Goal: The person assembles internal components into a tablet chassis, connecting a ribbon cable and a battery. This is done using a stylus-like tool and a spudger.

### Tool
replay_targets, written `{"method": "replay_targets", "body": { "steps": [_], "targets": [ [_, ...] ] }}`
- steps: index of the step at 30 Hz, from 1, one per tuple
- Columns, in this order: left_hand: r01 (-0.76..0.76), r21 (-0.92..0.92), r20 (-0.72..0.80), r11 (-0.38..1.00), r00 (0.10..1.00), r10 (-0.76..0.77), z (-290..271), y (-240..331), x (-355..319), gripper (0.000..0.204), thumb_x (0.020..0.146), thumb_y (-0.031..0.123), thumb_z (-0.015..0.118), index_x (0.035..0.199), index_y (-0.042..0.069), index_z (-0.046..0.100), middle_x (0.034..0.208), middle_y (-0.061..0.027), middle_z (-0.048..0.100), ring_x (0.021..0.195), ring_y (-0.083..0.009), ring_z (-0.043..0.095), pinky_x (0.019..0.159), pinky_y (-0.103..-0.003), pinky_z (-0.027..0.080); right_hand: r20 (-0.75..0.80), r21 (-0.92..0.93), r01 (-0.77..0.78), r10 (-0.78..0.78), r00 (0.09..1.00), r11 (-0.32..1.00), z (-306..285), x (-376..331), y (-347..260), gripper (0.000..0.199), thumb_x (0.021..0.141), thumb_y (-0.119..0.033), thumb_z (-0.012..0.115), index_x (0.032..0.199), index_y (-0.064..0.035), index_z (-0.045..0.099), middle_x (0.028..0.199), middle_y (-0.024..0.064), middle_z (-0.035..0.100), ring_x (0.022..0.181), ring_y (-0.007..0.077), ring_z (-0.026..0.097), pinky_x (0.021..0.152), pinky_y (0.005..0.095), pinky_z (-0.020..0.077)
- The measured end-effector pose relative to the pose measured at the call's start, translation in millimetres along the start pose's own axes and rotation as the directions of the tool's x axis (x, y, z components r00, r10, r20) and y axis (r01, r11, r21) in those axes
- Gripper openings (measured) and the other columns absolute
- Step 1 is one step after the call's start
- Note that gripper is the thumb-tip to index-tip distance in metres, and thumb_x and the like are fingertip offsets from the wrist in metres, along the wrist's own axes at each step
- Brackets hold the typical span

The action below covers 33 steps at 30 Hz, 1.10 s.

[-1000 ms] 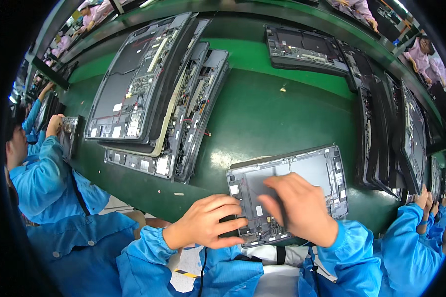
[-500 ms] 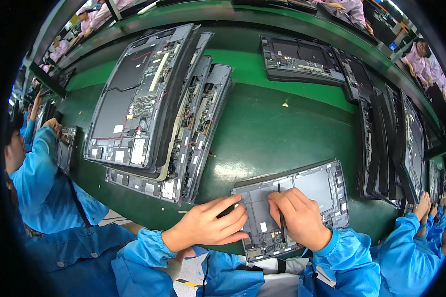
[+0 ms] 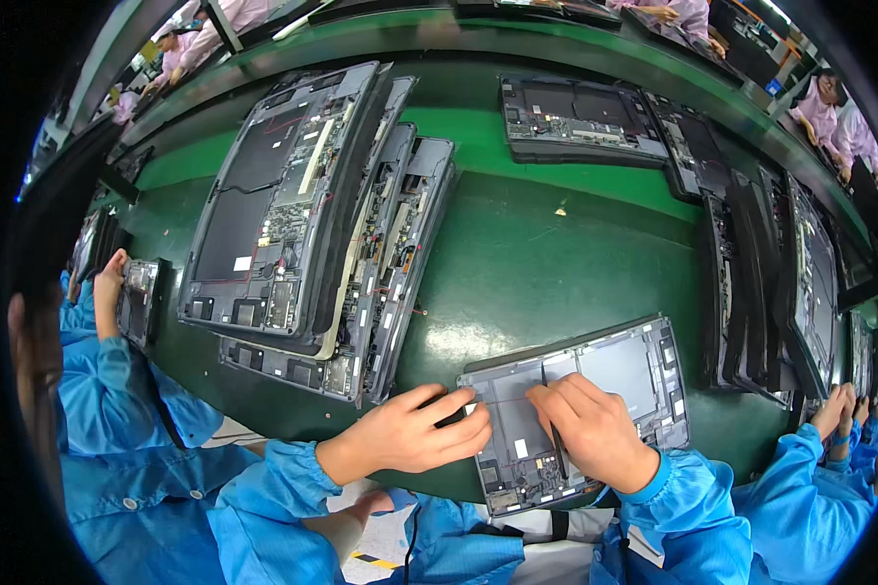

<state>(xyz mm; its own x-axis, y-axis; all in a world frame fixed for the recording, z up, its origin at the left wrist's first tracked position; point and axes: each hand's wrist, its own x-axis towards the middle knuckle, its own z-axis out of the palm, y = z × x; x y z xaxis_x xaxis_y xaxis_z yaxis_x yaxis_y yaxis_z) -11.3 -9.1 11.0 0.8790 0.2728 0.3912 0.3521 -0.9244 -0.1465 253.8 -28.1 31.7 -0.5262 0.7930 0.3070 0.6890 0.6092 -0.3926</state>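
Under both hands, at the near edge of the green counter (image 3: 556, 263), lies an open grey flat device chassis (image 3: 605, 390) with circuit boards showing. The right hand (image 3: 595, 434) presses on its dark inner panel, its grip pinching a thin dark stylus-like tool (image 3: 553, 434). Just left of that grip, the left hand (image 3: 415, 434) closes on a small black object (image 3: 451, 414) at the chassis corner. Farther left, well apart, leans a stack of larger grey opened panels (image 3: 312, 214).
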Motion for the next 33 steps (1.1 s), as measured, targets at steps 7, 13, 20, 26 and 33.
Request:
{"method": "replay_targets", "body": {
  "steps": [7,13,20,26,33],
  "targets": [
    [0.061,-0.129,0.01,0.99,0.998,-0.06,4.9,-3.0,-5.9,0.025,0.085,0.024,0.067,0.108,0.016,0.067,0.116,0.002,0.064,0.11,-0.0204,0.062,0.085,-0.034,0.053,-0.003,0.124,-0.028,0.029,1.0,0.992,-2.6,-0.3,5.4,0.029,0.083,-0.002,0.076,0.111,-0.0024,0.068,0.086,0.0083,0.066,0.077,0.0261,0.066,0.063,0.0369,0.0541],
    [0.09,-0.174,-0.006,0.981,0.996,-0.092,4.8,0.3,-2.7,0.023,0.081,0.019,0.07,0.104,0.016,0.07,0.113,0.0021,0.066,0.107,-0.0195,0.064,0.085,-0.035,0.054,-0.034,0.577,0.009,0.013,0.999,0.817,-8.1,46.9,20.6,0.025,0.091,-0.005,0.073,0.116,-0.0008,0.072,0.078,0.0137,0.065,0.069,0.0283,0.063,0.064,0.0353,0.0518],
    [0.121,-0.185,-0.011,0.975,0.992,-0.126,4.4,1.8,-1.6,0.023,0.08,0.016,0.071,0.102,0.016,0.071,0.113,0.0025,0.067,0.106,-0.0192,0.064,0.086,-0.036,0.054,0.195,0.699,-0.212,0.103,0.975,0.683,3.1,43.9,33.2,0.016,0.09,-0.009,0.075,0.104,-0.003,0.077,0.097,0.009,0.077,0.08,0.0166,0.071,0.07,0.0298,0.0565],
    [0.126,-0.203,-0.026,0.971,0.991,-0.135,4.4,0.8,-2.1,0.022,0.077,0.013,0.07,0.099,0.015,0.072,0.111,0.003,0.067,0.105,-0.0195,0.065,0.086,-0.036,0.055,0.169,0.71,-0.132,0.015,0.986,0.692,15.0,37.0,35.6,0.012,0.087,-0.012,0.078,0.097,-0.0053,0.079,0.092,0.0098,0.077,0.079,0.0218,0.073,0.068,0.0321,0.0571],
    [0.14,-0.185,-0.02,0.973,0.989,-0.146,3.4,0.3,-1.4,0.025,0.075,0.012,0.07,0.1,0.015,0.073,0.112,0.0028,0.069,0.106,-0.0193,0.066,0.085,-0.035,0.056,0.035,0.578,0.031,-0.063,0.997,0.815,14.4,40.2,31.3,0.008,0.084,-0.012,0.078,0.089,-0.0065,0.077,0.082,0.0067,0.072,0.072,0.0253,0.071,0.064,0.0346,0.0567]
  ]
}}
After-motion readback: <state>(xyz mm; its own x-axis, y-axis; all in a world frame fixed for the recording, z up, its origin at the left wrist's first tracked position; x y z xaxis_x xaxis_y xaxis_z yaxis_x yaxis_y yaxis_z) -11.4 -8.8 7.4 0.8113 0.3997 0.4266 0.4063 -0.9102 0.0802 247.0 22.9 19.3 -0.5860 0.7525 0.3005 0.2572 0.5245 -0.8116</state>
